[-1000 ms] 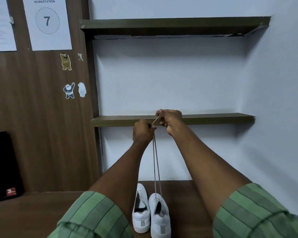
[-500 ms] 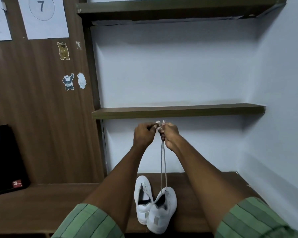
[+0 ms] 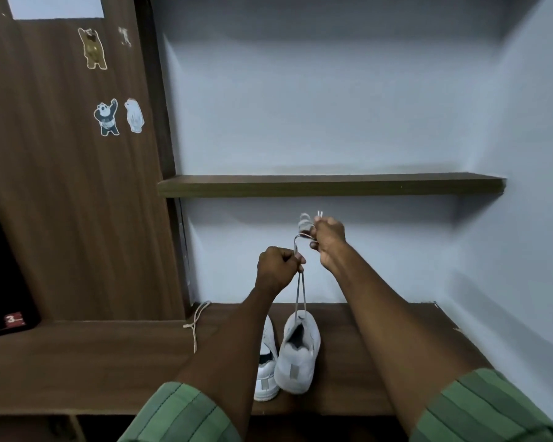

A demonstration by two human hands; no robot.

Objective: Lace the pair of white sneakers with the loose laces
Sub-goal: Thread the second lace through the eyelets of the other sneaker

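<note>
Right hand (image 3: 328, 242) risen, lace (image 3: 300, 291) below both grips.

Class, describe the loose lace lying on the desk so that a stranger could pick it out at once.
Start at the wooden desk below the wall shelf. Left of the left forearm, near the back corner, lies the loose lace. Unlike the lace held taut above the sneakers, it lies slack, untouched by either hand.

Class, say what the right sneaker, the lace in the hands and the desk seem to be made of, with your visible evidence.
Right sneaker: smooth white leather or a synthetic look-alike, matte, with a fuzzy lining.
Lace: thin pale cord, probably woven textile; it hangs limp.
Desk: brown wood-grain surface, likely laminate, slightly glossy.
</note>
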